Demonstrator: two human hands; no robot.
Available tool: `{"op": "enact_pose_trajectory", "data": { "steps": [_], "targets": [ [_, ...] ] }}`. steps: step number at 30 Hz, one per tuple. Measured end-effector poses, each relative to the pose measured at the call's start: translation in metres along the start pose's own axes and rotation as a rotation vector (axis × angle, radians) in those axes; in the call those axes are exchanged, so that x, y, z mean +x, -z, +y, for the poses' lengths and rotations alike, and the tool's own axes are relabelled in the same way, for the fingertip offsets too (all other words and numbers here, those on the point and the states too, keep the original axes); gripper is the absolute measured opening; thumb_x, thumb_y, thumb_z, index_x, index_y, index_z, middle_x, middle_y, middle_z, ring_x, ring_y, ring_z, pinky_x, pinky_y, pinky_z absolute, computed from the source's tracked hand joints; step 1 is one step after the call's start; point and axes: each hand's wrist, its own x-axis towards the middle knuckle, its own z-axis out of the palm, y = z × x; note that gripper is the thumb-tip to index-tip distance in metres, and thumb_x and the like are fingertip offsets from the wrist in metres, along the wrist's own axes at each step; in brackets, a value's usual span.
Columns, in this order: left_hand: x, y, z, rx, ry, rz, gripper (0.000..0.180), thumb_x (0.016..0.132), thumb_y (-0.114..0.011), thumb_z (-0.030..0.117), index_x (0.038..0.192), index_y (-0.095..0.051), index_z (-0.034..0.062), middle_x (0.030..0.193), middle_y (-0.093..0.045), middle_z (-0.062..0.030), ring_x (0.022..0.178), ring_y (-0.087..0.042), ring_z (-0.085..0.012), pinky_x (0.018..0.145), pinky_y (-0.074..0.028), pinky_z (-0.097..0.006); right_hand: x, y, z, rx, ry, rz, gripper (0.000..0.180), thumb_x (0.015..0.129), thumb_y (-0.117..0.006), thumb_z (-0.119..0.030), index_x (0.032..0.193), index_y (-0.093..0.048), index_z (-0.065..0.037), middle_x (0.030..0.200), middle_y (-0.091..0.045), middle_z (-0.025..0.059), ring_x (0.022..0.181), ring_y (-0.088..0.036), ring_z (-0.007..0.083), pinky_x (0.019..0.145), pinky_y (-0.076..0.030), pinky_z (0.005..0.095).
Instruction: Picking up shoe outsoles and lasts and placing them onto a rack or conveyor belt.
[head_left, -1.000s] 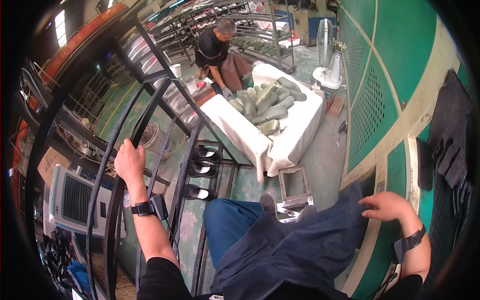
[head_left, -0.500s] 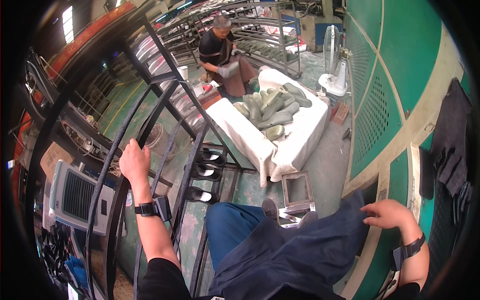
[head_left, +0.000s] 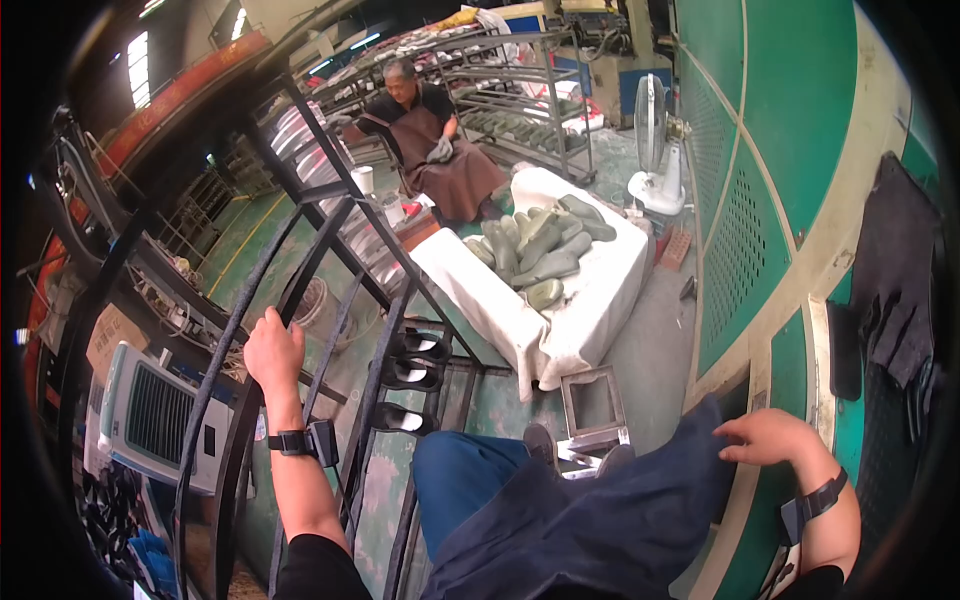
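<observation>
L hand (head_left: 272,352) was closed round black rack bar (head_left: 232,330), upper left | R hand (head_left: 765,438) lay open, flat on dark apron (head_left: 600,520) edge by green wall (head_left: 780,190) | I judged rack work barely begun; green boots (head_left: 535,245) sat untouched on white table (head_left: 590,310).

A green perforated wall (head_left: 775,150) runs along the right. 1 white pedestal fan (head_left: 655,150) stands on the worn concrete floor (head_left: 655,345); daylight enters through a window (head_left: 138,65).

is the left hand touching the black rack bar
Touching: the head view shows the left hand wrapped around the black rack bar.
</observation>
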Motion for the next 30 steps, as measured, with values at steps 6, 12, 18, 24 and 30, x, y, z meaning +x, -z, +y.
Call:
{"op": "enact_pose_trajectory", "data": {
  "steps": [6, 12, 18, 24, 30],
  "targets": [
    [0.002, 0.000, -0.005, -0.059, -0.045, -0.008, 0.056, 0.086, -0.070, 0.038, 0.129, -0.059, 0.0031, 0.094, -0.068, -0.0140, 0.089, -0.069, -0.0315, 0.074, -0.056, -0.044, 0.001, -0.004, 0.007, 0.017, 0.045, 0.007, 0.052, 0.093, -0.063, -0.045, 0.133, -0.063, -0.011, 0.113, -0.072, 0.0172, 0.108, -0.066, 0.0371, 0.093, -0.052, 0.0449],
    [-0.003, 0.004, -0.008, -0.056, -0.077, 0.029, 0.062, 0.084, -0.071, 0.041, 0.132, -0.058, 0.0026, 0.096, -0.067, -0.0125, 0.090, -0.069, -0.0296, 0.074, -0.055, -0.043, -0.001, -0.002, 0.001, 0.029, -0.008, 0.026, 0.065, 0.091, -0.064, -0.047, 0.145, -0.050, -0.013, 0.114, -0.071, 0.0205, 0.109, -0.066, 0.0395, 0.092, -0.052, 0.0449],
    [-0.003, 0.013, -0.011, -0.209, -0.051, -0.088, 0.061, 0.087, -0.070, 0.040, 0.133, -0.058, 0.0035, 0.106, -0.069, -0.0156, 0.102, -0.067, -0.0339, 0.086, -0.054, -0.045, 0.001, -0.003, 0.003, -0.036, -0.010, -0.018, 0.063, 0.092, -0.062, -0.049, 0.144, -0.052, -0.015, 0.114, -0.072, 0.0171, 0.109, -0.067, 0.0373, 0.094, -0.052, 0.0446],
    [-0.031, 0.068, 0.021, -0.948, -0.377, 0.099, 0.025, 0.103, -0.052, 0.018, 0.102, -0.069, -0.0008, 0.113, -0.070, -0.0194, 0.115, -0.064, -0.0339, 0.107, -0.041, -0.044, 0.003, -0.012, 0.015, -0.012, 0.000, -0.036, 0.057, 0.094, -0.060, -0.047, 0.142, -0.056, -0.016, 0.120, -0.071, 0.0161, 0.113, -0.065, 0.0369, 0.097, -0.051, 0.0454],
    [-0.059, 0.113, 0.115, -2.565, -0.136, -0.423, 0.061, 0.099, -0.055, 0.039, 0.146, -0.044, 0.0016, 0.159, -0.036, -0.0197, 0.147, -0.033, -0.0323, 0.121, -0.024, -0.058, 0.005, -0.008, 0.003, 0.006, 0.012, -0.007, 0.055, 0.092, -0.065, -0.045, 0.136, -0.060, -0.011, 0.108, -0.073, 0.0180, 0.101, -0.069, 0.0369, 0.086, -0.055, 0.0422]
  ]
}}
